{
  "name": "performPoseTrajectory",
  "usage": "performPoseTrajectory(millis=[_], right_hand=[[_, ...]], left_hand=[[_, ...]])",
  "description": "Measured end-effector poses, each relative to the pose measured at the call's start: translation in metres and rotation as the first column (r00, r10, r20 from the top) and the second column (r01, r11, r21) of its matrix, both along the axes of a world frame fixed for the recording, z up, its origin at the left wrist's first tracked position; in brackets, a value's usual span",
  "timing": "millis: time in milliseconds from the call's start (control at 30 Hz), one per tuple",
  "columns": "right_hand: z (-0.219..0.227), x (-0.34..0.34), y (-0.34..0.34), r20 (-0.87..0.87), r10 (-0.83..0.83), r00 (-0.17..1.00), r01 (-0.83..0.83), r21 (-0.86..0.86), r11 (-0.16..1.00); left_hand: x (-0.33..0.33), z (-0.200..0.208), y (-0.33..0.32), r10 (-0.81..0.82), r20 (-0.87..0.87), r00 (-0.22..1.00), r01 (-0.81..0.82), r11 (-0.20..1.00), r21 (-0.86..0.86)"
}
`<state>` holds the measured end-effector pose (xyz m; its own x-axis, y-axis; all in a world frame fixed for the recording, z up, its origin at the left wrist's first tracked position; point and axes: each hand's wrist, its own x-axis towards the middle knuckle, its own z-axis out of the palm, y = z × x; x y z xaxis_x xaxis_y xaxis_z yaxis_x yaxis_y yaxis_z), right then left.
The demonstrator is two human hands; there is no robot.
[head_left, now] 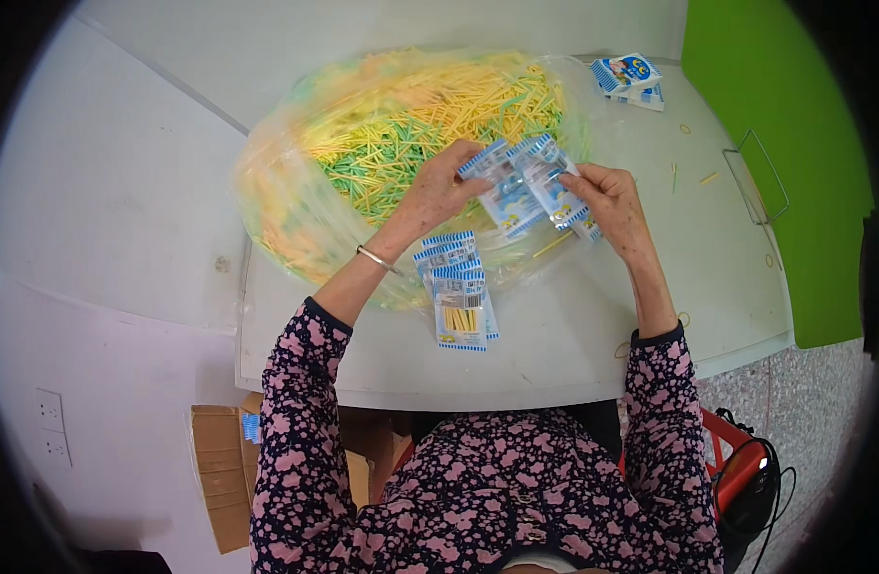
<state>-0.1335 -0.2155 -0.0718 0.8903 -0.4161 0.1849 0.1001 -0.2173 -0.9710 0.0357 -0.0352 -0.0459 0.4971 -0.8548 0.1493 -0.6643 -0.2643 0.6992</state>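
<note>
Several small blue-and-white plastic packets (550,187) are fanned out between my two hands, above the near right side of a big clear bag. My left hand (438,194) pinches the fan's left edge, fingers closed. At the other edge, my right hand (610,205) grips the packets with its thumb on top. The open bag (267,215) holds a heap of thin yellow and green sticks (392,158). Below my left hand, a stack of similar packets (461,304) lies on the table; yellow sticks show through the top one's clear window. Whether the held packets contain sticks, I cannot tell.
More blue-and-white packets (631,75) lie at the table's far right. Loose sticks (709,178) and rubber bands (684,128) are scattered along the right side of the white table (554,359). A green panel (779,124) borders the right; a cardboard box (219,459) stands below left.
</note>
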Motion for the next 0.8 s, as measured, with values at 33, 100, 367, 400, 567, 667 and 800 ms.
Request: performPoseTrajectory(millis=[33, 100, 367, 400, 567, 667, 800], right_hand=[[0.002, 0.000, 0.000, -0.031, -0.006, 0.999, 0.007, 0.017, 1.000], [0.002, 0.003, 0.007, 0.020, 0.039, 0.999, -0.040, 0.079, 0.996], [0.009, 0.008, 0.030, 0.043, 0.166, 0.985, -0.170, 0.132, 0.977], [0.010, 0.007, 0.032, 0.046, 0.173, 0.984, -0.178, 0.145, 0.973], [0.015, 0.006, 0.035, 0.000, 0.193, 0.981, -0.192, 0.114, 0.975], [0.022, 0.005, 0.039, -0.085, 0.198, 0.976, -0.192, 0.078, 0.978], [0.025, 0.009, 0.044, -0.065, 0.207, 0.976, -0.201, 0.092, 0.975]], left_hand=[[0.002, 0.000, 0.001, 0.001, 0.003, 1.000, -0.001, 1.000, -0.003], [0.000, 0.006, 0.002, 0.017, 0.162, 0.987, 0.008, 0.988, -0.154], [-0.040, 0.041, -0.003, -0.118, -0.144, 0.983, 0.100, 0.987, -0.125], [-0.041, 0.042, -0.001, -0.098, -0.183, 0.978, 0.091, 0.995, -0.050], [-0.044, 0.054, 0.007, -0.019, -0.403, 0.915, 0.047, 0.997, 0.060], [-0.040, 0.053, 0.010, -0.051, -0.564, 0.824, 0.050, 0.999, -0.017], [-0.033, 0.028, 0.012, -0.034, -0.136, 0.990, 0.026, 0.998, -0.062]])
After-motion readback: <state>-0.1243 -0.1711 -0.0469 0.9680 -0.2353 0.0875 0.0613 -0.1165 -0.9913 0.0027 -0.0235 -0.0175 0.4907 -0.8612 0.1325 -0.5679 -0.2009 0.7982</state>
